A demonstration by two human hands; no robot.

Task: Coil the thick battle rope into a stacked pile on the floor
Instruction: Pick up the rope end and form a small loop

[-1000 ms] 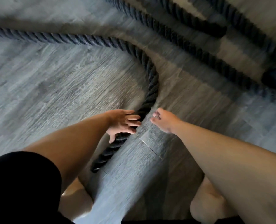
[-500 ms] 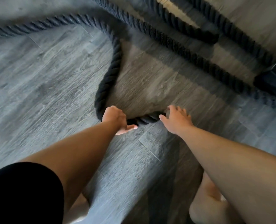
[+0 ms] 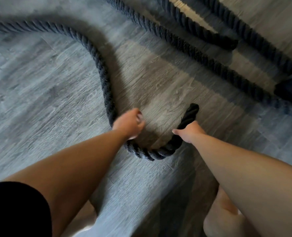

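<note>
Battle rope (image 3: 147,153) U-bent on floor (image 3: 39,100) | left hand (image 3: 129,124) grip: around rope | right hand (image 3: 188,132) grip: clasps near end

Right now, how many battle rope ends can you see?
2. One rope end pokes out past the right hand gripping it; the other rope end lies at top right. More may be out of frame.

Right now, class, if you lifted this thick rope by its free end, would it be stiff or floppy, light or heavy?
Probably bendy, not limp: the rope bends in a U between the left hand and right hand, yet its short end juts out past the grip. Likely heavy: thick, with long stretches across the floor. Twisted strands should resist slipping.
</note>
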